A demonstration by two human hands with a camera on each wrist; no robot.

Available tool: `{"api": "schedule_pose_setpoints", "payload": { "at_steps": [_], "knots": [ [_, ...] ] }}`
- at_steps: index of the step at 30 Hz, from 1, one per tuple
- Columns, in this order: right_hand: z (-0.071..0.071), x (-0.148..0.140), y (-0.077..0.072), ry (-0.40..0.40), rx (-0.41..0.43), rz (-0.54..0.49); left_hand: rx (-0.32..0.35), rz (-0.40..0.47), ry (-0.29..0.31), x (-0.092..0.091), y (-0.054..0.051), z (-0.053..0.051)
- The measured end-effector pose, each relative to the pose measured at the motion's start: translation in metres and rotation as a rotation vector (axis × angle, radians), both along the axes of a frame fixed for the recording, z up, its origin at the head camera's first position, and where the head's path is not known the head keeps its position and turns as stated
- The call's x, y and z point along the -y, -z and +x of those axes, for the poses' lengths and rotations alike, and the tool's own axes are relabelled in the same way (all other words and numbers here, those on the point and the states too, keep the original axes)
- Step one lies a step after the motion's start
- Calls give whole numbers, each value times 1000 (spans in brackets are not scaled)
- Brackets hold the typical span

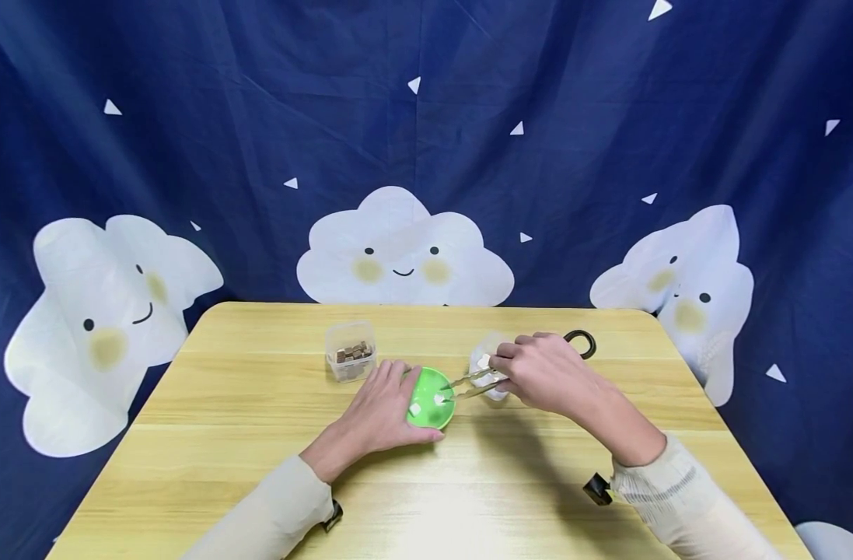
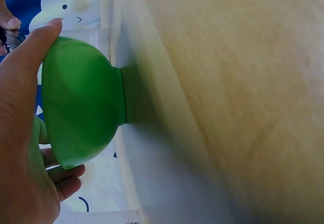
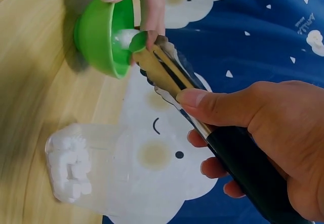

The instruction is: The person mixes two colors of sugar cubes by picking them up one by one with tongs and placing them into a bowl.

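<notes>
A person's right hand (image 1: 548,373) grips black-handled tongs (image 3: 228,155), their length slanting leftward to tips at the mouth of a green bowl (image 2: 83,102), which the left hand (image 1: 377,408) (the nearer of the two) clasps from its left side.

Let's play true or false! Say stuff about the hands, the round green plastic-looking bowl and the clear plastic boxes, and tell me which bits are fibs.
1. The left hand holds the round green bowl. True.
2. The right hand grips shiny metal tongs with a red handle. False: the handle is black.
3. Nothing is in the bowl. False: small white pieces are inside.
4. One clear plastic box holds brown pieces. True.
5. The other clear plastic box holds green pieces. False: they're white.
</notes>
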State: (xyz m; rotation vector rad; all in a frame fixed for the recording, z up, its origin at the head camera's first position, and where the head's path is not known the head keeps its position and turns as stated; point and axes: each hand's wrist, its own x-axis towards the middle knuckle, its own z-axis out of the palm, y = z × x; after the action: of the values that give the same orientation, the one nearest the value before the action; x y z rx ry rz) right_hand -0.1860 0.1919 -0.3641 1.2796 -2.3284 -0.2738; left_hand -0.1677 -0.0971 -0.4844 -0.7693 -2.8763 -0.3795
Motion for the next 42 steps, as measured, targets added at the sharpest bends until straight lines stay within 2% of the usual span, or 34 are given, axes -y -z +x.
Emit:
{"api": "schedule_pose_setpoints", "payload": {
  "at_steps": [16,28,42],
  "knots": [
    [-2,-3,4,35,36,-9,0,5,2,0,0,-1],
    [-3,-9,-3,37,10,-18,7,3,-10,1,2,-2],
    [-4,-21,-8,55,19,-29,17,21,-7,0,1,1]
  ]
}}
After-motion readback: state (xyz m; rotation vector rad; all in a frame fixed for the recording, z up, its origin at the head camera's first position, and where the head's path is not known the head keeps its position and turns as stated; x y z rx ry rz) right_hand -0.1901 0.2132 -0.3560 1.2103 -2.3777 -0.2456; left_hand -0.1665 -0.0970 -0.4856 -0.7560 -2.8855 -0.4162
